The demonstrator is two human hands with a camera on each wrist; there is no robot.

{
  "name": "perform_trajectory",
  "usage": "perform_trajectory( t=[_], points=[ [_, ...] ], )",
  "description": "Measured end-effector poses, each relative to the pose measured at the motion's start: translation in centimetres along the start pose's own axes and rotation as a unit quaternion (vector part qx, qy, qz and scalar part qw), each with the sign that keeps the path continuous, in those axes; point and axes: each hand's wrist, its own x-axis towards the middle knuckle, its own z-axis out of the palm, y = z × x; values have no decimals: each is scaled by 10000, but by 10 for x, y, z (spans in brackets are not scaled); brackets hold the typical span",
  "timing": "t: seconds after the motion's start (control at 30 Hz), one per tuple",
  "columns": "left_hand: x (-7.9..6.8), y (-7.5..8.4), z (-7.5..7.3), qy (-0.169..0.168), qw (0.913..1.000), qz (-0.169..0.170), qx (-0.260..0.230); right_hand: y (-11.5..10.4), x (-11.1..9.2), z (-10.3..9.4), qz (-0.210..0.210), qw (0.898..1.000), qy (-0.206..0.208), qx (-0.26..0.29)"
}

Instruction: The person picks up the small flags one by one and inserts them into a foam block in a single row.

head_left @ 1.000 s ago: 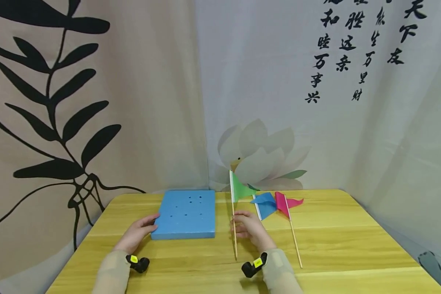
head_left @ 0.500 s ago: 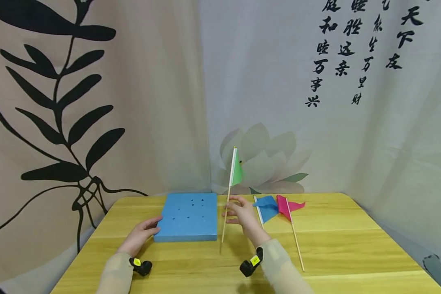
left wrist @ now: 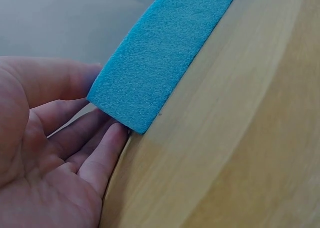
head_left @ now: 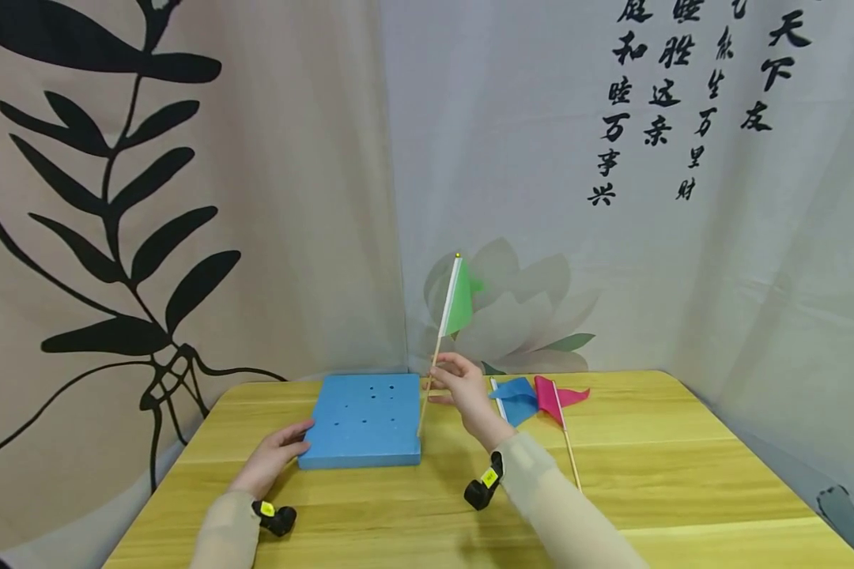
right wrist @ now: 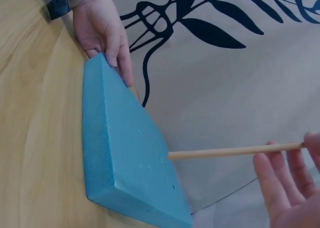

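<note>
My right hand (head_left: 467,393) pinches the wooden stick of a small green flag (head_left: 459,300). It holds the flag upright with a lean, and the stick's lower end overlaps the right edge of a blue foam block (head_left: 366,454) in the head view. From the right wrist, the stick (right wrist: 235,151) reaches toward the block's holed top, and the flag cloth is out of that view. My left hand (head_left: 270,458) rests at the block's left side with fairly straight fingers, fingertips (left wrist: 119,130) right at its corner.
A blue flag (head_left: 517,401) and a pink flag (head_left: 551,399) lie on the wooden table (head_left: 370,521), right of my right hand. The top of the foam block has several small holes. A printed curtain (head_left: 313,197) hangs behind the table.
My right hand has raised the green flag and carried it left and away from me, to the block's right edge. My left hand stays at the block's left side.
</note>
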Motion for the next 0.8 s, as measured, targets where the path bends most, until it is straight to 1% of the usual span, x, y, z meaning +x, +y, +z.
perform_trajectory(
  t=[0.13, 0.27, 0.43, 0.57, 0.67, 0.8],
  points=[
    [-1, 1, 1, -30, 10000, 8, 8, 0, 4, 3, -127, 9999, 44, 1],
    [-2, 1, 2, -15, 10000, 5, 18, 1, 8, 8, -121, 9999, 107, 58],
    [-4, 0, -1, 4, 9997, 131, 193, 3, 12, 18, -91, 9997, 116, 179],
    [-3, -2, -1, 56, 9994, 245, 238, 2, 17, 29, -140, 9996, 95, 219],
    [-3, -3, -1, 24, 9991, 342, 266, 0, 21, 38, -204, 9995, 139, 221],
    [-5, -3, -1, 37, 9991, 347, 221, 0, 26, 53, -325, 9990, 137, 283]
  ],
)
